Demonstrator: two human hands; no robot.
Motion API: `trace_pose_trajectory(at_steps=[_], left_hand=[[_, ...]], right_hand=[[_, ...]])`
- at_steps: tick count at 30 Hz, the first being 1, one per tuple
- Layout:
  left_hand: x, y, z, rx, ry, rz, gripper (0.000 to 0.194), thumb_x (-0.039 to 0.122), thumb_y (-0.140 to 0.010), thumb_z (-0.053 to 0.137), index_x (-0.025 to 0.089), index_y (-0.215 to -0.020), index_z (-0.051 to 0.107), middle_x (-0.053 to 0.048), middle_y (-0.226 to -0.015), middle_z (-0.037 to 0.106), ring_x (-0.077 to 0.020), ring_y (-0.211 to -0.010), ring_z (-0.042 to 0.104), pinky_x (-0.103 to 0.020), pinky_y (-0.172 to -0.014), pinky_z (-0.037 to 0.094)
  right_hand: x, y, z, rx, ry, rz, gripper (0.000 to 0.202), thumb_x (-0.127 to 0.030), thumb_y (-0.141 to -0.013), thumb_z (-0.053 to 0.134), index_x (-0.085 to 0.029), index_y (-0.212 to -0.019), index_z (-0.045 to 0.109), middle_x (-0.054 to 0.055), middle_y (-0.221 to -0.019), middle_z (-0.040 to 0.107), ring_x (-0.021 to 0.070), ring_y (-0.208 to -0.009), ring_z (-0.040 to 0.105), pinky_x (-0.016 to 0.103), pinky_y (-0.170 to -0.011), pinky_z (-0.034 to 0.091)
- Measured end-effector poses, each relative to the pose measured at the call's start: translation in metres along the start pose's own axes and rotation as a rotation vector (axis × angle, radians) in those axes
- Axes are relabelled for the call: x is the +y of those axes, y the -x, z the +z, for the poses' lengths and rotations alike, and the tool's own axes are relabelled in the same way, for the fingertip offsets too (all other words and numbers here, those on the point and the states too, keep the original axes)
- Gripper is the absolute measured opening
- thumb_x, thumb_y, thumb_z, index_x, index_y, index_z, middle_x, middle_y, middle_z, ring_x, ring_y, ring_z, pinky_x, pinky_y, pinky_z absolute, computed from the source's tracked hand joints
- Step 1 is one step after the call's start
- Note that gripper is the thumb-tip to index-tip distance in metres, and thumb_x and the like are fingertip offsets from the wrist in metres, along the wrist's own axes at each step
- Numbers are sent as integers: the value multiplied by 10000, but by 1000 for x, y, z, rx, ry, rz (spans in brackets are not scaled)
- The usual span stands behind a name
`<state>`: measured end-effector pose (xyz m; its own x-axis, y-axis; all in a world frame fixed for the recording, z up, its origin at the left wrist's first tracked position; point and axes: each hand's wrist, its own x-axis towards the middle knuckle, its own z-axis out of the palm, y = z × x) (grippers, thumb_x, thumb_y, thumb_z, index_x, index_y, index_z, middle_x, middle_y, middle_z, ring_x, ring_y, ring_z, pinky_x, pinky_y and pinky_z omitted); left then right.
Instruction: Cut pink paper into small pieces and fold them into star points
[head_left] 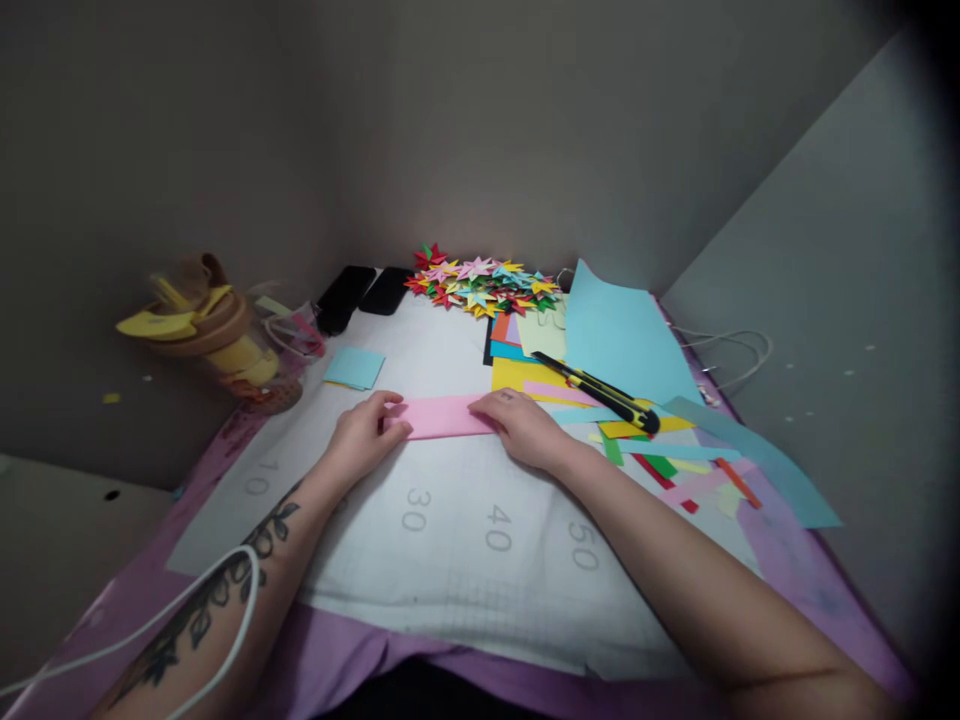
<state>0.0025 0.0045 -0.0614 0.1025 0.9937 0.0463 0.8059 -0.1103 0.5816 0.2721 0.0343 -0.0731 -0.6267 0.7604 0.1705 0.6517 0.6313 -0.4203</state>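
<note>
- Fingers of the left hand (367, 430) curl in at the left end of the pink paper strip (441, 417), thumb by its near edge and forefinger by its far edge, the 2 tips apart.
- Fingers of the right hand (517, 425) lie close together over the strip's right end; whether the thumb pinches from below, I cannot tell.
- Pink paper strip: flat and crosswise between the 2 hands, on the white sheet (450, 550), beyond its printed 30 and 40.
- Left of the strip and farther back: light blue paper squares (355, 368), stacked, with a yellow edge showing.
- Right of the strip: a black and yellow utility knife (600, 390) lying aslant over coloured paper strips (675, 452).
- Behind the knife: a large light blue sheet (622, 330).
- At the back: a heap of multicoloured paper stars (480, 285), with 2 black phones (367, 290) to its left.
- Far left: a tilted clear container (251, 365) holding yellow and brown things, too blurred to name.
- Under the white sheet: a purple cloth (337, 650).
</note>
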Motion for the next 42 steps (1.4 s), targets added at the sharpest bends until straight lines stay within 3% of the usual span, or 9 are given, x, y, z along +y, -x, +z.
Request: trace_pose_trajectory(at_steps=[4,8,14,21,27,42], left_hand=[[-1,0,3,6,-17,-16,399,398,-766,571,194,-1109,568,-47,-891,668,-200,-788,606,-290,-688,437],[0,1,4,20,-7,-23,335,384,-768,574,199,-1048,577,-35,-883,660,-194,-790,605,-284,-689,441],[0,2,4,34,13,-31,269,360,-763,580,202,-980,583,-23,-849,657,-184,-757,594,-273,-664,425],[1,2,4,34,13,-33,245,355,-765,579,199,-954,592,-20,-826,650,-181,-737,585,-271,-642,414],[-4,4,8,53,-41,-23,259,380,-773,590,198,-958,591,-14,-759,621,-187,-720,572,-276,-630,400],[3,10,5,103,-41,-237,255,433,-709,656,229,-839,575,17,-720,650,-167,-643,583,-263,-547,324]], right_hand=[[-25,-23,-3,-81,62,48,261,-130,-874,490,-170,-1092,629,97,-1044,655,210,-982,556,327,-841,405],[-41,-40,0,-136,39,118,133,-225,-862,543,-183,-924,653,61,-919,655,191,-879,574,278,-708,392],[-41,-46,8,-105,30,196,172,-353,-835,569,-190,-868,613,48,-890,630,178,-797,558,265,-632,355],[-43,-50,6,-166,135,194,197,-295,-868,493,-191,-766,626,63,-853,640,204,-815,560,289,-617,329],[-40,-47,9,-161,188,147,214,-259,-895,469,-189,-796,646,73,-868,647,210,-836,552,302,-652,357],[-39,-41,17,-110,225,126,215,-271,-908,458,-178,-827,635,87,-882,637,230,-851,536,333,-712,377]])
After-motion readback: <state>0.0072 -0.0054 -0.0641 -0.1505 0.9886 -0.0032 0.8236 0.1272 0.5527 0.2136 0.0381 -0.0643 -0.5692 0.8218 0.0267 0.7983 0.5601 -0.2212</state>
